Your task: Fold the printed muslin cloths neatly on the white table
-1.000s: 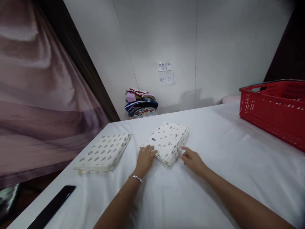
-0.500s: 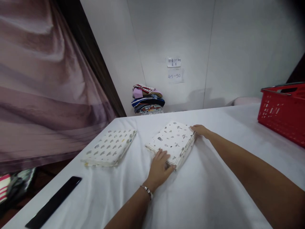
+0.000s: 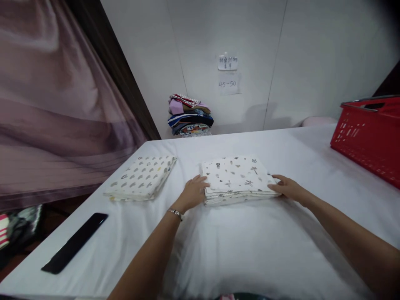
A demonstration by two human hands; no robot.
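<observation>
A folded white cloth with small dark prints (image 3: 236, 177) lies on the white table (image 3: 250, 246), squared to me. My left hand (image 3: 193, 192) grips its left edge, thumb on top and fingers tucked at the side. My right hand (image 3: 288, 188) holds the right edge the same way, fingers curled against the folds. A silver bracelet sits on my left wrist.
A second folded cloth with grey-patterned print (image 3: 142, 178) lies to the left. A flat black object (image 3: 75, 242) rests near the table's left front edge. A red plastic basket (image 3: 370, 134) stands at the right. Folded clothes are stacked (image 3: 190, 120) by the far wall. A mauve curtain (image 3: 56, 104) hangs at the left.
The printed cloth has turned from lying slantwise to lying square in front of me. My left hand shifted to its left edge and my right hand came back to its right edge.
</observation>
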